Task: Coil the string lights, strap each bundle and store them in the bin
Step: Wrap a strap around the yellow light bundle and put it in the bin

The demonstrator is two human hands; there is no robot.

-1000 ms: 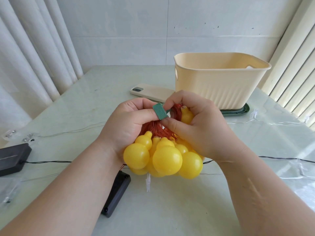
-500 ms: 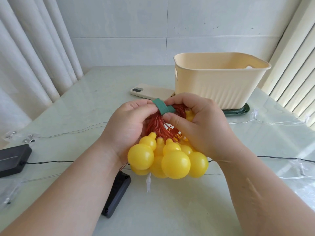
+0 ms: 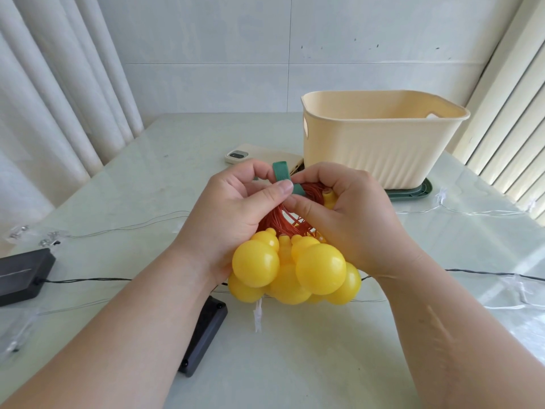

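Holding bundle over table (image 3: 295,364) with both hands, near the middle and nearer than bin. Curling left hand (image 3: 236,211) round red wire coil (image 3: 283,222), pressing thumb down on green strap (image 3: 280,172) at top of coil. Gripping coil from the other side with right hand (image 3: 351,214), pinching strap's other end between thumb and forefinger and curling remaining fingers in over wire and one small bulb. Looping strap up between the two hands, one end sticking up above left thumb. Dangling yellow bulbs (image 3: 320,268) in a tight cluster below coil, between the wrists, seemingly clear of table. Noting cream bin (image 3: 380,149) beyond right hand, standing on green lid (image 3: 413,191); glimpsing something white inside at far rim, too little showing to tell what. Noting phone (image 3: 244,153) lying flat just left of bin, behind strap. Noting black box (image 3: 203,335) beside left forearm, second black box (image 3: 20,276) at left edge with dark cord (image 3: 88,280) running toward middle. Noting thin clear wires (image 3: 132,227) trailing across table on both sides.
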